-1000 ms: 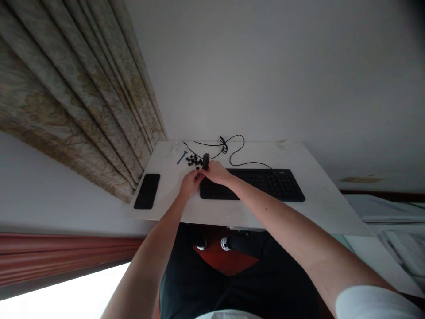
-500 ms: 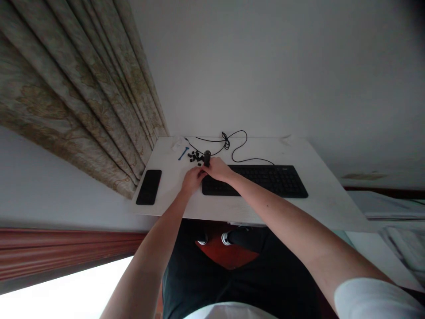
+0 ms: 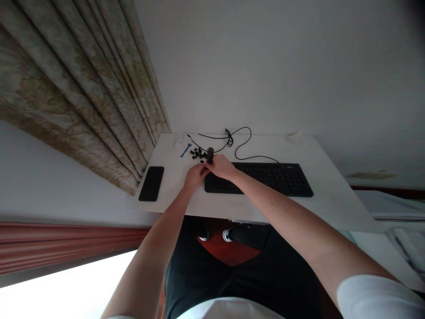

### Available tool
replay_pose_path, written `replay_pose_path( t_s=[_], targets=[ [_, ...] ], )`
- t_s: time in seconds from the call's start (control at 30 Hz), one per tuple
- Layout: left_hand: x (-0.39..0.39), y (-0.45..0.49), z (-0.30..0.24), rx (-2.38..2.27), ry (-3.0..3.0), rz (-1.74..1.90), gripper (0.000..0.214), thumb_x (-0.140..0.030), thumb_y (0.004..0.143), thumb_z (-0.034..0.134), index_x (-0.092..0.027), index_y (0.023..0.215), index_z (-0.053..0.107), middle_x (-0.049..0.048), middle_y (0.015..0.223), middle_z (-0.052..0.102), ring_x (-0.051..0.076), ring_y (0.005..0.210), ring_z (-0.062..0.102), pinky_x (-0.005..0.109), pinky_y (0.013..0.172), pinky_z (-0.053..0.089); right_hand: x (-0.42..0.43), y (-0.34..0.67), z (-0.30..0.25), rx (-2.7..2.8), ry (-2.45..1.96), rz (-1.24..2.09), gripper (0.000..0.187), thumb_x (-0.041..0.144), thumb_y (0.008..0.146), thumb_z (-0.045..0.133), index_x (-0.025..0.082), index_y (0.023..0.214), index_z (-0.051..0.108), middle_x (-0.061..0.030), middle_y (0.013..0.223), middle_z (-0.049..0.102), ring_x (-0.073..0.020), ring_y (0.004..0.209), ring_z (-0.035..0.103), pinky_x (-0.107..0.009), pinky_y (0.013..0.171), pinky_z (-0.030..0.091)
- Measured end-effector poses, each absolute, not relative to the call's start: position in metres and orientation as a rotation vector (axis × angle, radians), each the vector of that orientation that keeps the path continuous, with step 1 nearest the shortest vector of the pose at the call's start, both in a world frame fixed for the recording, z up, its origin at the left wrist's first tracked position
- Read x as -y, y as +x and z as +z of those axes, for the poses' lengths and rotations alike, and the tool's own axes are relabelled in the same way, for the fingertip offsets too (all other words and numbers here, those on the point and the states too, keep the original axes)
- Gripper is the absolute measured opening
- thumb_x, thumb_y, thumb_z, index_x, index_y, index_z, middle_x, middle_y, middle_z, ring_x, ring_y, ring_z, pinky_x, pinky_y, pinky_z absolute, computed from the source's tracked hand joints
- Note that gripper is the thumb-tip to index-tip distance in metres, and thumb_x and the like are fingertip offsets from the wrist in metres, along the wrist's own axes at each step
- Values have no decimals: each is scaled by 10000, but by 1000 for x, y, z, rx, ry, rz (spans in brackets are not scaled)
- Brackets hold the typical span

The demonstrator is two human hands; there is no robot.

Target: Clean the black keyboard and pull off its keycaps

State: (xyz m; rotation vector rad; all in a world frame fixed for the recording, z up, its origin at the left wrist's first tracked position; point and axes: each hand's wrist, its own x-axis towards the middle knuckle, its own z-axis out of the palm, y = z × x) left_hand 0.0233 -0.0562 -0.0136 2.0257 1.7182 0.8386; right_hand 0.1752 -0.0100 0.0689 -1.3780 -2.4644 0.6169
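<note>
My right hand (image 3: 223, 166) is closed around a short black brush-like tool (image 3: 210, 155), whose ridged end sticks up above the fingers. Close against it, my left hand (image 3: 195, 177) has its fingers pinched together over the keyboard's upper left corner; whatever lies between those fingertips is hidden. The black keyboard (image 3: 272, 178) lies flat on the white table (image 3: 179, 201), partly covered by my right hand and forearm. Just beyond my hands, several loose black keycaps (image 3: 196, 153) are scattered in a small heap.
A blue stick-like tool (image 3: 186, 150) lies left of the keycaps, near a crumpled clear plastic piece (image 3: 181, 141). A black phone (image 3: 151, 183) rests at the table's left edge. The keyboard's black cable (image 3: 244, 157) loops along the back by the wall. A patterned curtain (image 3: 116, 88) hangs at left.
The whole view has shifted slightly, so the table and hands appear a little further right and higher. Both hands keep the same grip and place by the keyboard's left end.
</note>
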Motion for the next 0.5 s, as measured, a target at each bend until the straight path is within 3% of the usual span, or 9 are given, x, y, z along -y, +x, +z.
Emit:
replay_pose_path(
  t_s=[0.2, 0.33, 0.5],
  targets=[
    [56, 23, -15, -1704, 2021, 858, 221, -323, 953, 596, -194, 1101, 697, 77, 987, 703, 210, 921, 645, 342, 879, 496, 11, 183, 67, 2296, -1390, 796, 284, 275, 935, 571, 131, 735, 712, -125, 749, 738, -228, 747, 708, -272, 678, 497],
    [57, 23, -15, -1698, 2025, 878, 206, -291, 940, 612, -197, 1105, 692, 76, 1015, 703, 208, 946, 649, 338, 892, 501, 13, 189, 61, 2077, -1414, 1011, 269, 295, 962, 554, 108, 885, 732, -107, 728, 739, -203, 694, 707, -265, 658, 521],
    [57, 23, -15, -1693, 2016, 861, 197, -274, 948, 587, -192, 1092, 694, 85, 1010, 707, 211, 942, 651, 344, 890, 503, 18, 177, 65, 2265, -1455, 767, 256, 284, 954, 562, 104, 889, 732, -174, 861, 758, -258, 838, 725, -287, 730, 521]
  ],
)
